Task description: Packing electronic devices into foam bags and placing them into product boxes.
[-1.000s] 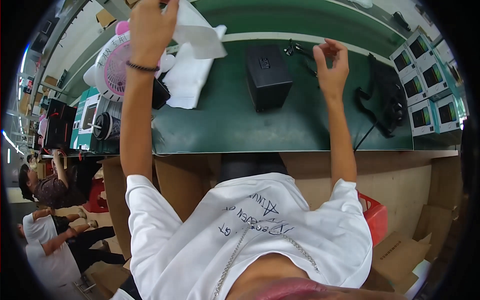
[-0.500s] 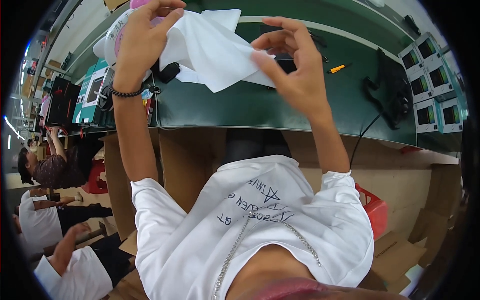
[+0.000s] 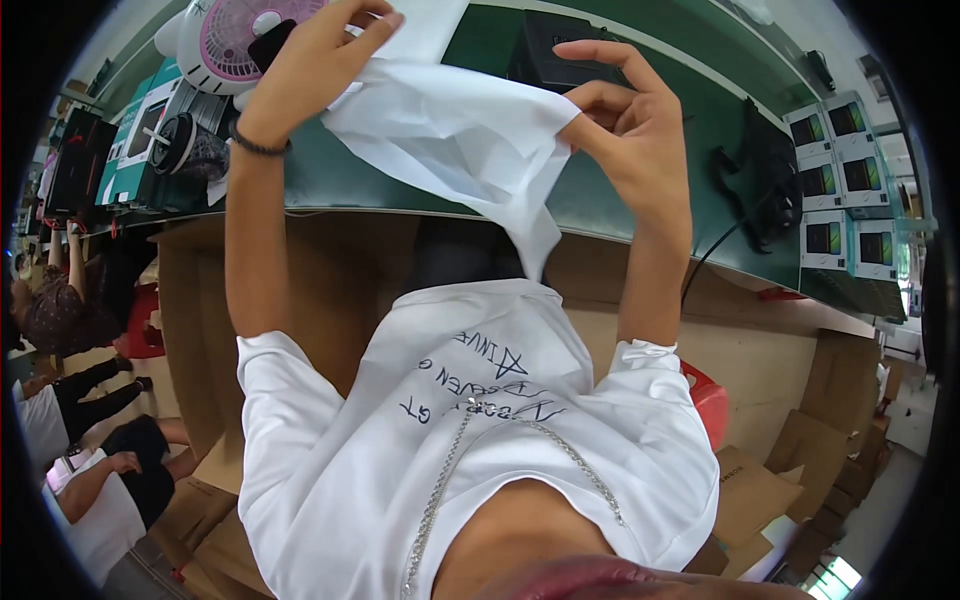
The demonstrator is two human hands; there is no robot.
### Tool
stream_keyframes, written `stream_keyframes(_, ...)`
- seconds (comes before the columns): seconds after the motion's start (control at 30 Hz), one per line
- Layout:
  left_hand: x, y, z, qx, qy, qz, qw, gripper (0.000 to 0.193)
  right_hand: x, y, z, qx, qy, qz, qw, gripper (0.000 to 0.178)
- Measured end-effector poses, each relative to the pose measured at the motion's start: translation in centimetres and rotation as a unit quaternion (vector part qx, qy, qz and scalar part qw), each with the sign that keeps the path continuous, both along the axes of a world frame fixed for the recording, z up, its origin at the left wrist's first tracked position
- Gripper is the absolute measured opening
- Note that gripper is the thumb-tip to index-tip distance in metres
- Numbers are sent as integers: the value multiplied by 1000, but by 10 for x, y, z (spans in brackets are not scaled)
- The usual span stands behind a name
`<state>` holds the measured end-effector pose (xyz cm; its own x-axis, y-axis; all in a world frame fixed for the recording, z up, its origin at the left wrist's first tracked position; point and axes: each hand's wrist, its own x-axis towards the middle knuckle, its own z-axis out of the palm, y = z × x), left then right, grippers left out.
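A thin white cloth point(image 3: 455, 120) hangs in loose folds between my hands, above the front of the green table, and one corner droops past its edge. My left hand point(image 3: 325, 70) is closed on the cloth's left end, beside a pink and white fan point(image 3: 225, 45). My right hand point(image 3: 635, 130) pinches the right corner between thumb and fingers, the other fingers curled above. Behind the cloth lies another flat white sheet point(image 3: 432, 28); whether it is joined to the cloth I cannot tell. A black box point(image 3: 545, 50) sits on the table behind my right hand.
At the table's right end stand several white boxes point(image 3: 840, 180), near a black device with a cable point(image 3: 765, 200). A dark lidded cup point(image 3: 185, 150) and teal boxes point(image 3: 130, 150) are at the left. Cardboard boxes point(image 3: 250, 310) sit below the table. People are at the lower left.
The cloth has come nearer and is spread between both hands. My right hand, earlier loose beside it, now pinches its corner. The view has shifted, showing more of the fan and black box.
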<state>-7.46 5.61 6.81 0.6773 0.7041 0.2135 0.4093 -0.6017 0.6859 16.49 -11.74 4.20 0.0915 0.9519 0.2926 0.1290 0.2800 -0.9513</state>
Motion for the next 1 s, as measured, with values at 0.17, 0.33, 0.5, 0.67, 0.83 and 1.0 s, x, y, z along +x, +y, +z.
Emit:
stream_keyframes(0.17, 6, -104, -18, 43, -308, 161, 937, 17, -3, 6, -22, -24, -29, -78, 996, 46)
stream_keyframes(0.33, 0, -136, -55, 34, -203, 124, 971, 49, -10, -2, -30, -34, 25, -63, 997, 42)
stream_keyframes(0.5, -2, -179, -99, 28, -258, 81, 962, 88, 3, 2, -38, -18, -12, -93, 995, 38)
stream_keyframes(0.67, 0, -219, -166, -26, -309, 91, 946, 111, 27, 8, -40, 11, -34, -158, 987, 35)
stream_keyframes(0.83, 38, -207, -190, -130, -251, 88, 955, 46, 17, 16, -23, 53, 23, -178, 982, 24)
stream_keyframes(1.0, 0, -157, -180, -273, -308, 108, 905, 21, 67, -10, -32, -7, -112, -225, 968, 37)
